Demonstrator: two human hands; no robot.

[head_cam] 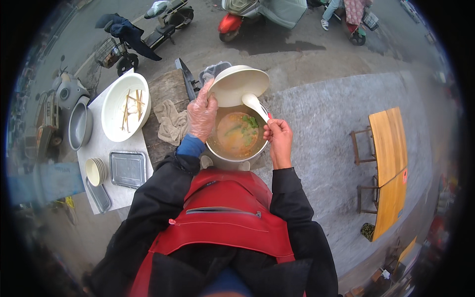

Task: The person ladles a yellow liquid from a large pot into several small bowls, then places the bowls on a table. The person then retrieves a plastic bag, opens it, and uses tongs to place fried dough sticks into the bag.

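Note:
My left hand [202,113], in a clear plastic glove, grips the rim of a cream-coloured bowl [241,83] that is tilted above a large metal pot [237,159]. In the pot lies reddish-orange soup [232,133] with green leaves on its surface. My bare right hand [279,139] is closed around the handle of a white spoon [254,105], whose head reaches to the lower right part of the bowl's mouth. The bowl hides the far side of the pot, and I cannot tell whether spoon and bowl touch.
Left of the pot, a crumpled cloth [171,120] lies on a wooden board [169,87]. Beyond are a white basin [143,124] holding sticks, stacked bowls [95,172], a metal tray [128,169] and a grey basin [84,128]. Wooden tables [389,148] stand right; scooters [230,26] are ahead.

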